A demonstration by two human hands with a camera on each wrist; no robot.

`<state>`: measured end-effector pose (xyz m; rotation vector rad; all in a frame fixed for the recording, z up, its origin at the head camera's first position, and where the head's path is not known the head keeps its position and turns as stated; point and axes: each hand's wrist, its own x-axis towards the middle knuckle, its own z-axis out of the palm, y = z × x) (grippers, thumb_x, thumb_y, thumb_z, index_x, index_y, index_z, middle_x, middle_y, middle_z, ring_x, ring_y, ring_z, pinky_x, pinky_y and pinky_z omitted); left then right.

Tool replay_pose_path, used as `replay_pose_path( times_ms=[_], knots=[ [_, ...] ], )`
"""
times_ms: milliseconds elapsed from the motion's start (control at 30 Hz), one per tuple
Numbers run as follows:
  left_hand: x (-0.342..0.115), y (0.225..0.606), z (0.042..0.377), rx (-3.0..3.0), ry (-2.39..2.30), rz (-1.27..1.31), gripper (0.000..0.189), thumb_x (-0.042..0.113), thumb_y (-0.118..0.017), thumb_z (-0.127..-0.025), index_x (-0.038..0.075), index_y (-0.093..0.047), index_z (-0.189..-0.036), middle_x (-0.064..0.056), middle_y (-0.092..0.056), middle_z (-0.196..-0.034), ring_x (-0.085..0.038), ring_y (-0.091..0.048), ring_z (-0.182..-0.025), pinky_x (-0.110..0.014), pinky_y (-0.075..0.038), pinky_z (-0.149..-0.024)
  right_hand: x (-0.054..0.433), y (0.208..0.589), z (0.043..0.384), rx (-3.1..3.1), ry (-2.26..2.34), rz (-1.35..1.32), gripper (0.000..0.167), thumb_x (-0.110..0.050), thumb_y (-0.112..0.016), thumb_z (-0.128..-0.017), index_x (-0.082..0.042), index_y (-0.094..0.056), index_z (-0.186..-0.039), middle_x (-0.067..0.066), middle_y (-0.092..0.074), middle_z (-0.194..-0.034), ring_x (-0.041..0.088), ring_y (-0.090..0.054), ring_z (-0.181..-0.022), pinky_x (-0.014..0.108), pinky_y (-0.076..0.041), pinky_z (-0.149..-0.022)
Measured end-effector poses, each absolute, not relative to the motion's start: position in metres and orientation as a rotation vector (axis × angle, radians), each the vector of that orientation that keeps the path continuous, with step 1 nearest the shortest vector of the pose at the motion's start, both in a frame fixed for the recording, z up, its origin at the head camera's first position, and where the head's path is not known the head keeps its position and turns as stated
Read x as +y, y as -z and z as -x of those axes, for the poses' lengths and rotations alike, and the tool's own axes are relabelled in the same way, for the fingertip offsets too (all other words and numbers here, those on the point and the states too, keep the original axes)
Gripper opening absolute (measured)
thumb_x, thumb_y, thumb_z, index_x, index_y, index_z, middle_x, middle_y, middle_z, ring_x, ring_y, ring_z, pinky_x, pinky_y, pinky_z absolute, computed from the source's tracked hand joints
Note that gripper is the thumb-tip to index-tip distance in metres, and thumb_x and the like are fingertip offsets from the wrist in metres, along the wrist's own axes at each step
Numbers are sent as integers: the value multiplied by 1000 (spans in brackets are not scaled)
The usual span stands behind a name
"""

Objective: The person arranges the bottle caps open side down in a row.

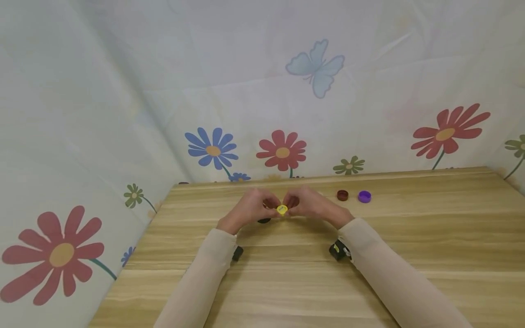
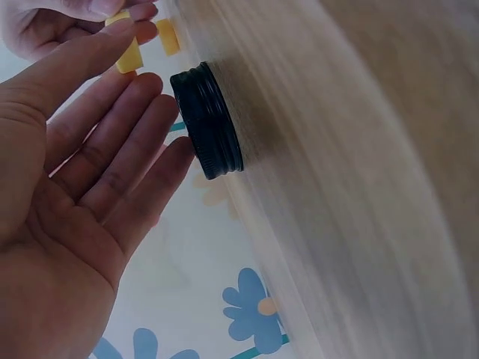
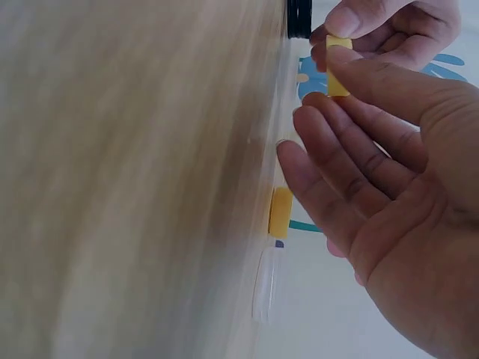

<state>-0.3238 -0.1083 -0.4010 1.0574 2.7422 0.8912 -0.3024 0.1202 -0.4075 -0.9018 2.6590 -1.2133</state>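
Note:
Between the two hands, above the wooden table (image 1: pixel 287 282), is a small yellow bottle cap (image 1: pixel 282 209) with some marking on its upper face. The left hand (image 1: pixel 252 208) pinches it from one side with thumb and fingertips. From the other side the right hand (image 1: pixel 309 206) pinches the same cap, its remaining fingers spread out in the right wrist view. A ridged black lid (image 2: pixel 206 120) sits on the table just beneath the left hand's fingers, mostly covered in the head view. Behind the hands, a second yellow cap (image 3: pixel 281 212) lies on the tabletop.
To the right of the right hand stand a dark brown cap (image 1: pixel 342 195) and a purple cap (image 1: pixel 364 197), near the table's back edge. A clear, low round piece (image 3: pixel 266 286) shows in the right wrist view. A flower-printed cloth (image 1: pixel 246 100) hangs behind the table.

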Motion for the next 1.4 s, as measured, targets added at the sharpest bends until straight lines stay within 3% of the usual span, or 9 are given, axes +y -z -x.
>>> replay_pose_path(
  times_ms=[967,1400],
  knots=[
    [-101,406,321,2746,-750,-1037,21,13,-89,-88,8,-82,-108,1,-78,-97,-10,-69,-85,-24,-59,-81,114,409,301,2758,1041,933,14,-1,-85,-88,-1,-75,-98,4,-73,-90,14,-66,-83,31,-57,-79],
    [-101,405,319,2756,-709,-1029,19,11,-89,-89,9,-83,-107,3,-77,-94,-10,-66,-84,-29,-58,-85,111,412,303,2761,977,837,16,-7,-86,-89,-4,-75,-101,0,-70,-88,13,-62,-80,30,-54,-76]
  ],
)
